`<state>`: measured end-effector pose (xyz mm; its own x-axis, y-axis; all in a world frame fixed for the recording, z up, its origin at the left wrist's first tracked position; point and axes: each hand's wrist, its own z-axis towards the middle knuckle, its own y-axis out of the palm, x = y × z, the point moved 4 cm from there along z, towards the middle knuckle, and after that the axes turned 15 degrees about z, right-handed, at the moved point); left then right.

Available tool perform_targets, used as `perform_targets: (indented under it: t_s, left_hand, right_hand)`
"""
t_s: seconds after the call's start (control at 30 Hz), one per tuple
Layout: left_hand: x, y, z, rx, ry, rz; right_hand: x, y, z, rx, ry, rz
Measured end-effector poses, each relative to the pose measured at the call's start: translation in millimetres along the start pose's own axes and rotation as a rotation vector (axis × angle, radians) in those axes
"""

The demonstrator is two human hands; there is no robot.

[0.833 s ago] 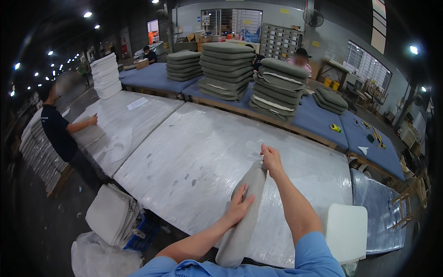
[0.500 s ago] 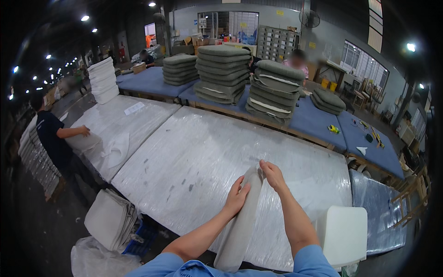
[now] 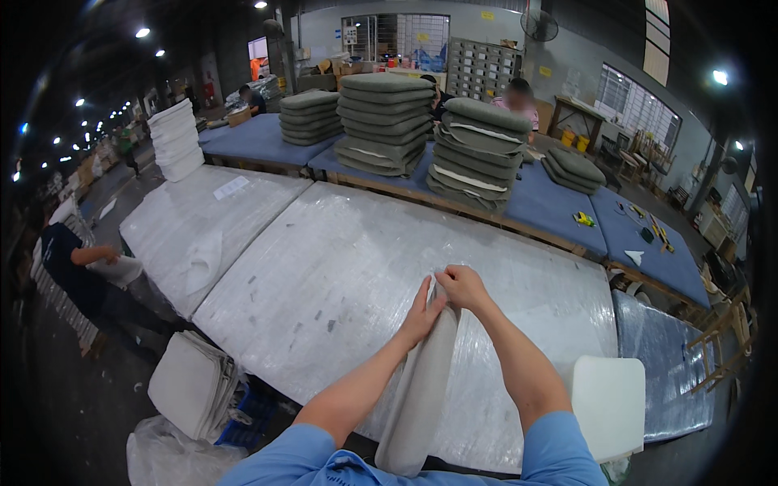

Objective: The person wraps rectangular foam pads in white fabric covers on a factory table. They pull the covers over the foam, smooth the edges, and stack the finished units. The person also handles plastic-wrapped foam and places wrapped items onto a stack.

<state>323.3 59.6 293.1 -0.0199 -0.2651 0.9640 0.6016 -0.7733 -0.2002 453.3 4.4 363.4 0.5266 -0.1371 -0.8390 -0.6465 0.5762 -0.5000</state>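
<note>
Over pale tbl (image 3: 308, 263), grey cushion (image 3: 420, 389) pts fwd, long axis slightly R.

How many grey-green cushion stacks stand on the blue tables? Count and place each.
4: a short stack at left, a tall stack beside it, a third stack right of that, a low pile farthest right. Others may be hidden behind.

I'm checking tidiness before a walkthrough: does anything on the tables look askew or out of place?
Mildly, yes. A crumpled white sheet lies loose on the plastic-wrapped left table, apart from the white stack behind it. The rightmost tall cushion stack looks uneven, white layers showing between grey cushions.
</note>
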Motion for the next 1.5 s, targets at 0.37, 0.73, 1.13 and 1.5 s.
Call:
perform_targets:
  t_s: [0.37, 0.73, 1.13, 1.5]
  left_hand:
    - [-28.9, 23.4, 32.3, -0.13, -0.259, -0.199]
    - [-4.8, -5.6, 12.7, -0.115, -0.117, -0.072]
    - [-46.4, -152.8, -35.4, 0.006, -0.558, -0.454]
    - [-103.4, -189.0, -308.5, 0.346, -0.853, -0.13]
  right_hand:
    - [9.1, 1.5, 5.8, 0.14, -0.011, -0.045]
    - [10.7, 27.4, 28.9, 0.035, 0.039, 0.048]
    - [205.7, 39.9, -176.4, -0.01, 0.818, 0.459]
    - [169.1, 65.5, -275.8, 0.089, 0.89, 1.425]
